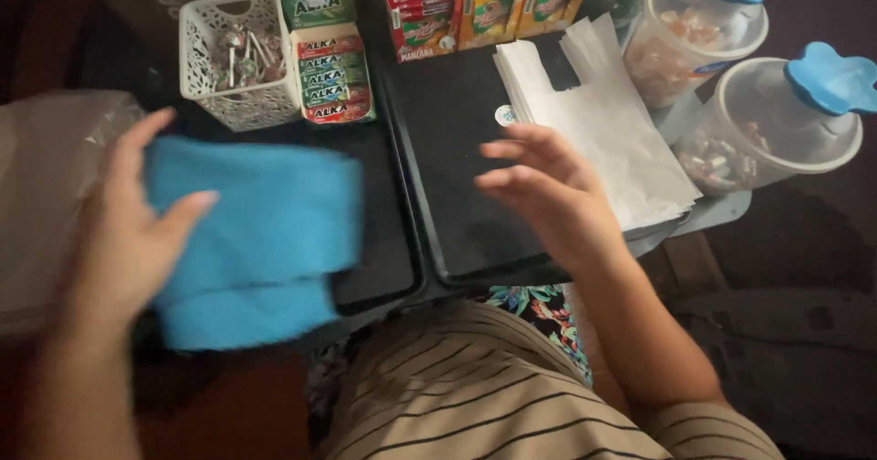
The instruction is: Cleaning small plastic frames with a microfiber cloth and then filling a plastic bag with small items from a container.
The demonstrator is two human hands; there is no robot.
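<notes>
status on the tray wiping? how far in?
Done: cannot tell; both black trays look dark and bare, nothing shows which got wiped. In hand: left hand holds the blue cloth over the left tray, blurred. Right hand hovers open over the right tray. Left: bags, basket and jars sit where they are.

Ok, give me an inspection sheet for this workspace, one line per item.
Surface: two black trays side by side, dim light.
Job's things: blue cloth folded, lying over the left tray's near edge.
Clutter: white basket of lollipops, stacked candy packs, red and yellow boxes, white plastic bags, two clear jars with blue lids.
Fingers: left hand grips the cloth, thumb on top; right hand open above the right tray, holding nothing.
Cables: nothing seen.
Surroundings: clear plastic sheet at left; striped shirt below.
</notes>
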